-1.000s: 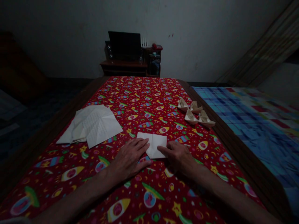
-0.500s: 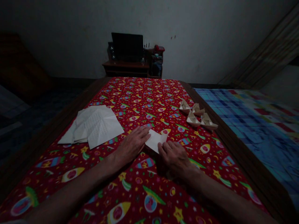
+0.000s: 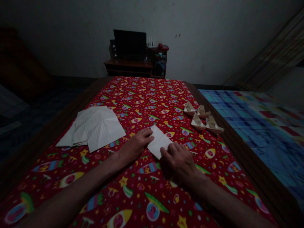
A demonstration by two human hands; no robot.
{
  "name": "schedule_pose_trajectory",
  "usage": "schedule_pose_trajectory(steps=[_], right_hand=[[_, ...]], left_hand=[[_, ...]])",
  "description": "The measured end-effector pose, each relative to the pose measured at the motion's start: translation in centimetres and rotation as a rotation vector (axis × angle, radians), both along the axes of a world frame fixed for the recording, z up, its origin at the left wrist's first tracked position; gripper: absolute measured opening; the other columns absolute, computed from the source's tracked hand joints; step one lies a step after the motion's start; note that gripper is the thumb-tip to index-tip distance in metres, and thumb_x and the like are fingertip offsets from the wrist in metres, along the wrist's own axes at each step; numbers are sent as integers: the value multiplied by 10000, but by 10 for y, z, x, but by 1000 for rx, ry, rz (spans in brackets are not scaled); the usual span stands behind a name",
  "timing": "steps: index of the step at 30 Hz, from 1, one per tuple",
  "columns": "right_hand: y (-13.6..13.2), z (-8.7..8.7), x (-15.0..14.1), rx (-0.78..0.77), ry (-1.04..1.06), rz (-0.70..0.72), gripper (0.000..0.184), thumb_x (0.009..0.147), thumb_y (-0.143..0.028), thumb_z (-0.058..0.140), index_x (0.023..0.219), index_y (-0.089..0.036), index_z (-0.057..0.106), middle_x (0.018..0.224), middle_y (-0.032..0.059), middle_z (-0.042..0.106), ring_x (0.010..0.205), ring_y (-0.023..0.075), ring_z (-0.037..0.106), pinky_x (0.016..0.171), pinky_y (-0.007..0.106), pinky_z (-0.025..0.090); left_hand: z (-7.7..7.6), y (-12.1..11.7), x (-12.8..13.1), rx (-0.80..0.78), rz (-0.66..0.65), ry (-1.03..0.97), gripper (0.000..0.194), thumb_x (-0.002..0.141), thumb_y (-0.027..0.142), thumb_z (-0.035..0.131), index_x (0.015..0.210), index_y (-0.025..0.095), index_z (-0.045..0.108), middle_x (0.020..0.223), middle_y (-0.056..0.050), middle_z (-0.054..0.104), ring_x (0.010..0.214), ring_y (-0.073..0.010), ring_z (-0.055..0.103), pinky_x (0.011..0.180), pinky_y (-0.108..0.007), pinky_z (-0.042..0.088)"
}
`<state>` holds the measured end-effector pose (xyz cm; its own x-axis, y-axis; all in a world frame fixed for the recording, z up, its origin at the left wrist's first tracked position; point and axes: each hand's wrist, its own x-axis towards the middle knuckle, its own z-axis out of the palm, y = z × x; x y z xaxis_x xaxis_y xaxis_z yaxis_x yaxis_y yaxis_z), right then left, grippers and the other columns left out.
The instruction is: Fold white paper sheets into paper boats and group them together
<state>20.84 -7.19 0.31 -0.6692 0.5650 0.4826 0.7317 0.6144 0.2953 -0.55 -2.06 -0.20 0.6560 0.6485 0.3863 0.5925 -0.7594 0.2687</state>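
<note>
One broad tabletop (image 3: 86, 93), spread with a red patterned cloth (image 3: 142, 109), carries everything, its near part running out of view. On its left side lies a fanned stack of loose sheets (image 3: 104, 129), faintly lined with writing too dim to read. Four paper boats (image 3: 198, 122) sit close together towards the right edge. Between these groups, both hands are at work: the left hand (image 3: 137, 144) has its fingers bent and drawn together at the left edge of a small folded paper (image 3: 159, 142), while the right hand (image 3: 181, 160) is half curled over its right end, thumb side on the near edge. Whether either pinches the sheet or merely presses it cannot be told. The folded paper lies turned at a slant on the cloth, well short of the boats. It should be very light, stiff enough along its folds yet easily bent, and liable to slide or crumple under a careless push; the cloth beneath probably gives a soft backing for creasing. Opposite edges or corners look the best places to take hold, with light fingertip pressure. Smaller matters are lost: the fingertips at the right end, the paper's underside, the number of layers, and any fine creases in the gloom.
</note>
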Motion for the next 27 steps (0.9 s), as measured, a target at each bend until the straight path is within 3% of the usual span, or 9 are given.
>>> schedule_pose_trajectory(steps=[4,9,13,18,22,27], right_hand=[[-3,-6,-3,-135,-49,22,240,771,-138,615,1010,-156,629,796,85,579,730,205,449,648,331,344],[5,-9,1,-219,68,150,221,840,-211,576,1056,-190,614,1110,134,568,996,264,456,770,385,377],[12,-15,5,-402,287,216,166,893,-225,515,994,-188,642,977,83,632,883,185,529,752,317,409],[22,-14,1,-723,553,88,246,918,-289,472,813,-177,664,769,30,646,676,113,565,603,208,405],[30,-12,-3,-694,537,-130,252,875,-318,524,695,-170,621,608,-2,598,533,102,514,515,212,329],[36,-13,-8,-647,516,-203,233,860,-322,534,699,-171,607,605,-1,594,522,100,507,514,207,306]], left_hand=[[-16,-9,-8,-67,-27,43,490,805,-37,376,1246,135,501,1332,-114,495,1287,-215,381,1064,-438,363],[-20,-30,-16,-88,-1,124,713,707,-82,348,1378,160,336,1438,-80,382,1371,-201,240,1109,-485,270],[-20,-37,-16,-82,41,176,687,726,-64,343,1378,150,339,1443,-85,373,1364,-201,261,1107,-476,265],[-17,-36,-13,-36,87,215,641,736,-40,362,1350,144,384,1432,-80,393,1362,-210,268,1104,-469,254],[-17,-36,-13,-28,85,230,616,751,-34,357,1345,128,385,1438,-82,382,1364,-205,259,1103,-466,251],[-20,-36,-13,-27,75,223,610,745,-34,363,1337,111,386,1437,-103,379,1368,-219,248,1091,-490,259]])
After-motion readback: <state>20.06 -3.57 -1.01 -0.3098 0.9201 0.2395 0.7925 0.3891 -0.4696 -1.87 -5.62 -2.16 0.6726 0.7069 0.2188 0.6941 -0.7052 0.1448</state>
